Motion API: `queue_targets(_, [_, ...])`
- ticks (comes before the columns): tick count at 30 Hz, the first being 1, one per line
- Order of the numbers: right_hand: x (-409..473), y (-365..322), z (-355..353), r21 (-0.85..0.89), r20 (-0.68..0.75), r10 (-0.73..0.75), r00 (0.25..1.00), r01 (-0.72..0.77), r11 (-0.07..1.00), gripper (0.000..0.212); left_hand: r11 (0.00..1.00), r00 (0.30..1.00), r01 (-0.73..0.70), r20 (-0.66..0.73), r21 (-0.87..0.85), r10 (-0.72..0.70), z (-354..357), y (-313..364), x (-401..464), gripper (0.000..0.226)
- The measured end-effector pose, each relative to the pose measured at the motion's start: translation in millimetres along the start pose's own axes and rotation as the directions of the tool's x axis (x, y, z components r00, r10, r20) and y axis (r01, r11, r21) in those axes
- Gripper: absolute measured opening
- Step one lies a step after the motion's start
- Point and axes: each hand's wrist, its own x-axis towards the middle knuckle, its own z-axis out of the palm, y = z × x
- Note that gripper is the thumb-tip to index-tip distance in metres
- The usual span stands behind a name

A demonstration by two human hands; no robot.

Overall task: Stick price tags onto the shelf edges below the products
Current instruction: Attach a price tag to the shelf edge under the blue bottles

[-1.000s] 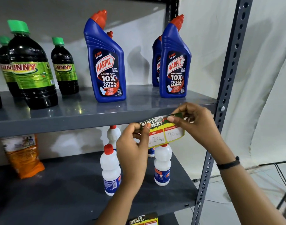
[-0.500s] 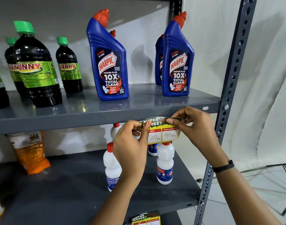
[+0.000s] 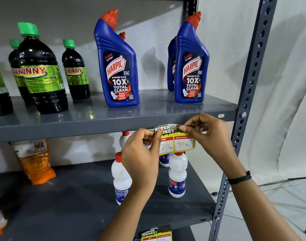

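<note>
Head view:
Price tag: glossy rectangular card, top strip touching the grey metal shelf edge, below the blue Harpic bottles.
Left hand: pinching the tag's left end.
Right hand: pinching its upper right corner.

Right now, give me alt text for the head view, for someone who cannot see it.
Left hand and right hand hold a Super Market price tag against the grey shelf edge, below two blue Harpic bottles. Green-capped Sunny bottles stand further left; white bottles sit on the shelf below.
</note>
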Motion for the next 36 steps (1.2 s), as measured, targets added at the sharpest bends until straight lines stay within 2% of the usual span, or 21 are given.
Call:
queue_targets(5, [2,-1,-2,0.086,-0.011,0.035,0.999,-0.033,0.996,0.022,1.0,1.0,-0.022,-0.017,-0.022,0.022,-1,5,2,0.024])
queue_targets(13, [6,-5,0,0.251,-0.091,0.108,0.99,-0.082,0.964,0.014,1.0,0.999,-0.023,-0.045,-0.021,0.022,1,13,8,0.027])
queue_targets(23, [6,-8,7,0.234,-0.147,0.141,0.979,-0.104,0.967,0.015,0.999,0.997,-0.016,-0.072,0.034,0.019,3,15,11,0.027])
queue_targets(29, [4,-12,12,0.156,-0.233,0.153,0.96,-0.119,0.981,0.019,0.987,0.99,-0.05,-0.122,0.151,0.069,8,16,9,0.028])
queue_targets(33, [1,-10,16,-0.084,-0.379,0.061,0.923,-0.1,0.992,0.024,0.94,0.97,-0.095,-0.182,0.329,0.162,13,16,13,0.035])
queue_targets(36, [0,-9,17,-0.216,-0.416,-0.044,0.908,-0.052,0.975,0.037,0.887,0.951,-0.235,-0.097,0.397,0.295,15,18,23,0.034])
